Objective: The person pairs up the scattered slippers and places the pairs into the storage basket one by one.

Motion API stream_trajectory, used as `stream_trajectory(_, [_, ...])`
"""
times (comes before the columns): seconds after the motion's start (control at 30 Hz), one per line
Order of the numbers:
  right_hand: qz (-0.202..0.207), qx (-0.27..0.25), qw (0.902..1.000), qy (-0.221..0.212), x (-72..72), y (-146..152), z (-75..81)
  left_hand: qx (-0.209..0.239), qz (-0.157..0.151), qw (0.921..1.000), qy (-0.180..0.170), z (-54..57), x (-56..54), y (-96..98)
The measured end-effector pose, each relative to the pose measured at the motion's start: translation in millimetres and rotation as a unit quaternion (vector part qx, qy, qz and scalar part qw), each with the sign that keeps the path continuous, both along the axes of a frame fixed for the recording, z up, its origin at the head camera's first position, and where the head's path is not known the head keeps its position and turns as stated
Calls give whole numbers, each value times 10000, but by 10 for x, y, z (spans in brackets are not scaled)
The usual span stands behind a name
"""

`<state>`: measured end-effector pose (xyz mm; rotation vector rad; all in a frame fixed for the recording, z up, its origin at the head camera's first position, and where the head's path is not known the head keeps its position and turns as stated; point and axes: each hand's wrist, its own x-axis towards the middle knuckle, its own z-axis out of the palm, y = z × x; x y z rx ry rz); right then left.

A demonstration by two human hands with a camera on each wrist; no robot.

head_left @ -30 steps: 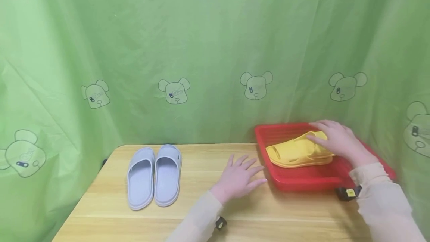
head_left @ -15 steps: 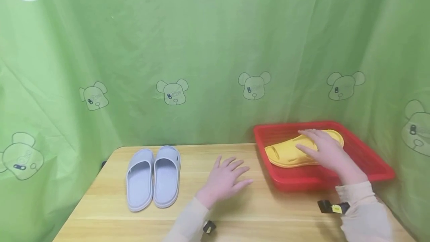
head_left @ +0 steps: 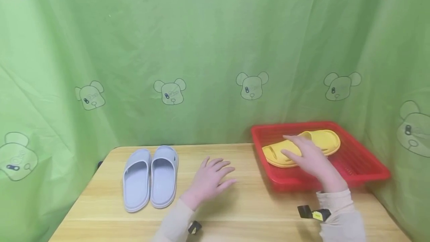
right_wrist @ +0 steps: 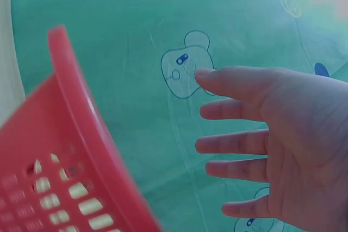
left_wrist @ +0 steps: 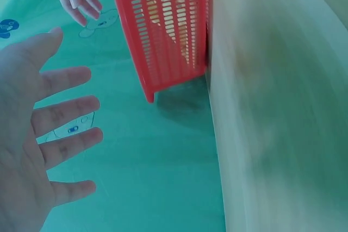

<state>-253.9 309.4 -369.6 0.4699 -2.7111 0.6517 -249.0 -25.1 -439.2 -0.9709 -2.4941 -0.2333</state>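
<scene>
In the head view a yellow slipper (head_left: 324, 141) lies in a red plastic basket (head_left: 366, 165) on the right of the table, its toe end slanting up to the back right. My right hand (head_left: 310, 158) hovers over the basket and hides the slipper's middle; the right wrist view shows its fingers spread with nothing in them, above the rim. My left hand (head_left: 209, 180) hangs over the table left of the basket, fingers apart and holding nothing. Two light grey-blue slippers (head_left: 137, 182) lie side by side on the left of the table.
The wooden table (head_left: 242, 223) ends at a green curtain (head_left: 208, 122) with bear-face prints, which stands behind it and at both sides. Slotted walls of the basket show in both wrist views.
My right hand has moved left and toward me, uncovering the far end of the yellow slipper. The left hand has drawn left, away from the basket. The grey-blue slippers stay put.
</scene>
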Motion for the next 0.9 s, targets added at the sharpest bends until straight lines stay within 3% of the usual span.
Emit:
stream_trajectory(0.23, [136, -70, 9999, 36, 8, -175, -1, 49, 10, 10000, 78, -42, 3, -215])
stream_trajectory(0.57, [342, -82, 9984, 437, -8, -415, -108, 194, 160, 9989, -384, -76, -68, -457])
stream_trajectory(0.9, [439, 10, 9973, 591, 8, -599, -108, 767, 390, 9963, -41, 5, -117, -704])
